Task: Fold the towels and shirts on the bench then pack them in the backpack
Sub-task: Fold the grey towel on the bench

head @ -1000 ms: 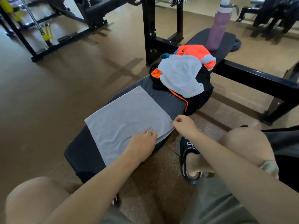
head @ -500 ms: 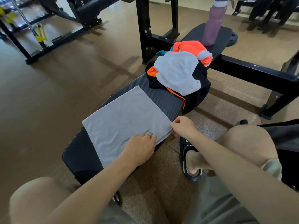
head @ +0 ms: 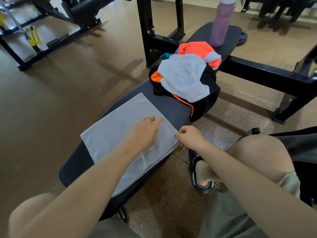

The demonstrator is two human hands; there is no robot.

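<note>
A grey towel (head: 118,127) lies flat across the near end of the black bench (head: 176,107), with faint lettering near its front edge. My left hand (head: 144,133) rests on the towel with fingers stretched flat toward its far right corner. My right hand (head: 189,137) pinches the towel's right corner at the bench edge. Further along the bench sits a heap of clothes: a pale grey cloth (head: 183,76) on top, an orange garment (head: 195,48) and a black garment with orange trim (head: 205,100) hanging over the side. No backpack is in view.
A pink water bottle (head: 221,23) stands upright at the bench's far end. Black gym frame bars (head: 257,69) cross behind and right of the bench. My knees and a sandalled foot (head: 202,176) are on the floor to the right.
My left hand has slid forward across the towel from its near edge toward the far right corner, fingers now extended. My right hand keeps its pinch on the corner.
</note>
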